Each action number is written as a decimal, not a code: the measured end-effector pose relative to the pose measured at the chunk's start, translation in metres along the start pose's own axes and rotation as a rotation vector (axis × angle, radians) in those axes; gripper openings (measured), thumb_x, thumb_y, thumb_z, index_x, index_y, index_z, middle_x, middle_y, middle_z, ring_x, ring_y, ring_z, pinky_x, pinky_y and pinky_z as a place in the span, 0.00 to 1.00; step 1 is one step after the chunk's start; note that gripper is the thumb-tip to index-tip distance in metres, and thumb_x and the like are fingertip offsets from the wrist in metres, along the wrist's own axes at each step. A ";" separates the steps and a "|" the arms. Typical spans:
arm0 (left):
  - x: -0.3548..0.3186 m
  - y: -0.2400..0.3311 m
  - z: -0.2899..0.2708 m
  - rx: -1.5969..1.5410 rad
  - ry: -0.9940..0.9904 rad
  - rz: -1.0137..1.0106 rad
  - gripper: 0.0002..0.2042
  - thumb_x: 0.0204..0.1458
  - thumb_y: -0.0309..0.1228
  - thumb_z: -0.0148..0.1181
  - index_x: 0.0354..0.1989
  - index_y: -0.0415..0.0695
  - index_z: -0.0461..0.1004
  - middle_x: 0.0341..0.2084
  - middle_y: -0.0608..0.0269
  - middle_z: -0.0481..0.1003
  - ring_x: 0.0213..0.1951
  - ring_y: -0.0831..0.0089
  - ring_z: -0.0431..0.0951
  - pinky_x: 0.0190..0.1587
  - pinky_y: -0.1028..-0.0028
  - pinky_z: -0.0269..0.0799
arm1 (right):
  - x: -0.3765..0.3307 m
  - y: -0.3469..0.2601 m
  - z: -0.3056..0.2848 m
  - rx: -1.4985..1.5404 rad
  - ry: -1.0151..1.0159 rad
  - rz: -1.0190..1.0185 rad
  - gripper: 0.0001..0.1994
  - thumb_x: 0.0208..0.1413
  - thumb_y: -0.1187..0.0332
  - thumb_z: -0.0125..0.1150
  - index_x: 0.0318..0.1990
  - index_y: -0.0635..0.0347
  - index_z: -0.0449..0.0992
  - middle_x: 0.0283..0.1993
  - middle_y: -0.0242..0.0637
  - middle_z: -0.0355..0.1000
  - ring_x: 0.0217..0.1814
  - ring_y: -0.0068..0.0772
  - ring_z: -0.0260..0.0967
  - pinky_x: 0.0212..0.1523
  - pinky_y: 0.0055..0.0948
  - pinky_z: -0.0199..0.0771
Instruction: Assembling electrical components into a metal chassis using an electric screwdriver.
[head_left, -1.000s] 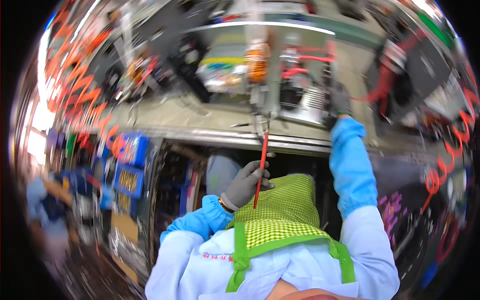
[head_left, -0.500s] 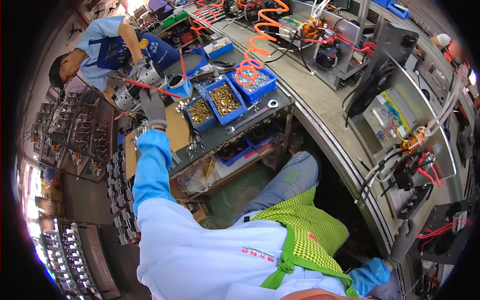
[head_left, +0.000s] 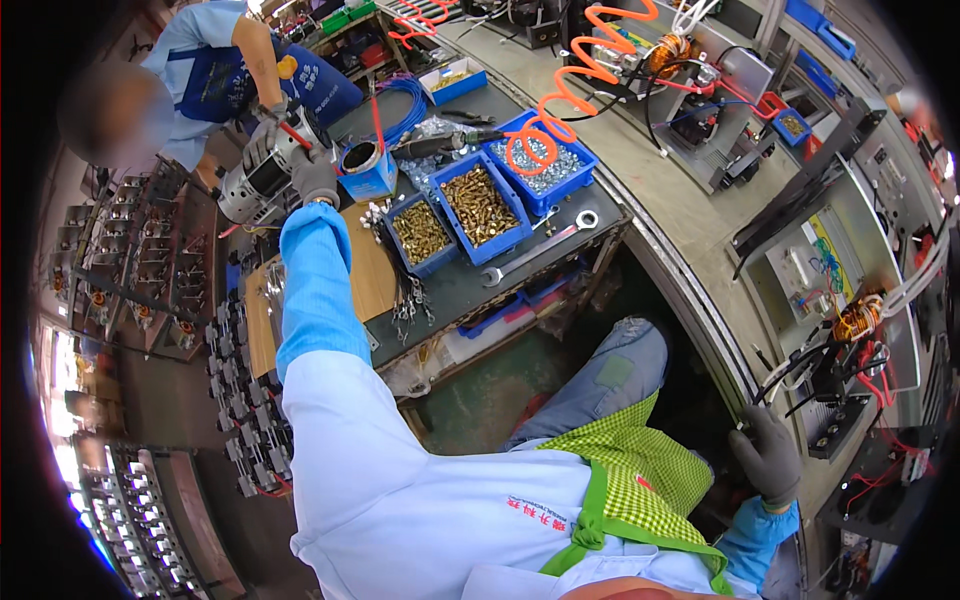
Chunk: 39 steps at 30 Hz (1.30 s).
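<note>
My left hand (head_left: pixel 316 178), in a grey glove, reaches far left and is closed on the near end of a silver, motor-like cylinder (head_left: pixel 240 197) with a dark middle. A co-worker's gloved hand (head_left: pixel 262 142) is on the same cylinder from the other side. A short red rod (head_left: pixel 296 135) lies across it between our hands; my glove hides part of it. On the right, my right hand (head_left: pixel 768 460), also gloved, hovers by the conveyor edge beside black cables, fingers apart and holding nothing.
Blue bins of brass fittings (head_left: pixel 480 205) and silver fasteners (head_left: pixel 545 165) stand on the bench, with a wrench (head_left: pixel 540 248) in front. An orange coiled hose (head_left: pixel 575 90) hangs above. Open metal chassis (head_left: pixel 850 260) with wiring line the conveyor. Racks of parts (head_left: pixel 240 400) stand left.
The red rod has turned from nearly level to a steeper slant, and the cylinder has shifted slightly. My right hand has moved up and left, its fingers spreading. The view has shifted.
</note>
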<state>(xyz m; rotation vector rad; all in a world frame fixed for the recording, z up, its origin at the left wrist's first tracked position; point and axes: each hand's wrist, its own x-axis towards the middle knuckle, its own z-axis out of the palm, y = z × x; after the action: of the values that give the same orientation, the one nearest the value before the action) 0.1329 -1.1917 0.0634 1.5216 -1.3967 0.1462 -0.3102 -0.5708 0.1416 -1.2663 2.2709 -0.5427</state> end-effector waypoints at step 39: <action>-0.154 0.231 0.094 0.481 -1.211 0.707 0.15 0.50 0.37 0.54 0.44 0.47 0.79 0.46 0.51 0.77 0.50 0.54 0.75 0.56 0.43 0.59 | 0.184 -0.127 0.181 1.207 -0.434 -0.064 0.06 0.57 0.70 0.52 0.38 0.61 0.68 0.37 0.39 0.71 0.35 0.28 0.70 0.34 0.25 0.72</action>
<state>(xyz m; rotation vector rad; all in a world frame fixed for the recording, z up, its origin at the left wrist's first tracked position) -0.1488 -1.1104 0.0489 1.4281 -3.0248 -0.0425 -0.2034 -0.8118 0.0256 -0.6918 1.1298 -1.2430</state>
